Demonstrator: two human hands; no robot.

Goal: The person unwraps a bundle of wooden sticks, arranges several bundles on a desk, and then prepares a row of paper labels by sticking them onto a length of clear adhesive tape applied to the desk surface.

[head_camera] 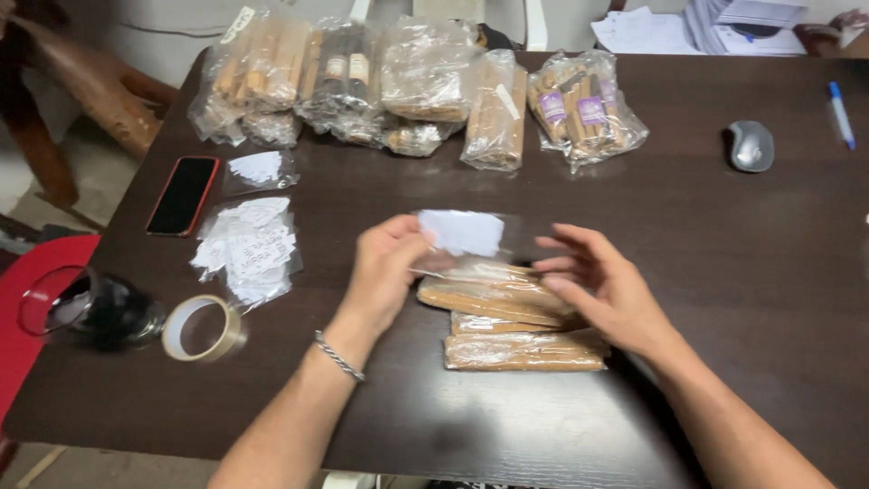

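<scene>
The dark wooden counter [724, 299] fills nearly everything in sight. Along its far edge lies a row of clear bags stuffed with brown sticks [398, 86], the bags touching one another; the one furthest right [587, 109] shows purple bands on its sticks. Nearer the person, in the middle of the counter, sits a small pile of wrapped brown sticks [516, 326] — three or four flat clear packets lying crosswise, one on another.

Both hands are over that pile. The left hand [385, 272] has its grip closed, thumb and fingertips pinching the left edge of a clear sleeve with a white label [462, 234], held just above the pile's far side. A silver bracelet [339, 355] circles that wrist. The right hand [602, 285] has its fingers spread and loose, an open grip, hovering at the right end of the pile and close to the sleeve's right edge; whether it touches either I cannot tell, as the fingers are blurred.

To the left lie two clear bags of white paper slips [249, 249], the smaller beyond the larger, and beside them a black phone with a red rim [183, 195]. Near the front left corner are a roll of clear tape [201, 329] and a glass of dark liquid [86, 310]. Far right — a grey computer mouse [751, 145] and a blue pen [841, 113].
</scene>
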